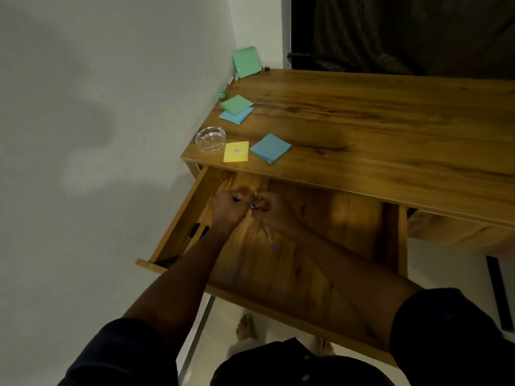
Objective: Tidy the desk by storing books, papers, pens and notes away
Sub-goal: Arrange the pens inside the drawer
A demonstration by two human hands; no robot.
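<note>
Both my hands are inside the open wooden drawer [278, 296], close together. My right hand [274, 211] is closed on a thin pen [268, 235] with a purple end that points toward me. My left hand [230, 208] is a fist touching the pen's upper tip; whether it grips the pen I cannot tell. Dark pens [195, 232] lie along the drawer's left side. On the desk [376, 129] lie sticky-note pads: a yellow pad [236, 151], a blue pad [270, 148], and a green pad [236, 104] overlapping another blue pad [235, 116].
A glass ashtray [210, 139] stands at the desk's near left corner. A green tray [247, 62] leans against the wall at the back, with a marker [230, 80] and a small green scrap [222, 94] beside it. A dark curtain hangs behind the desk. My bare feet are below the drawer.
</note>
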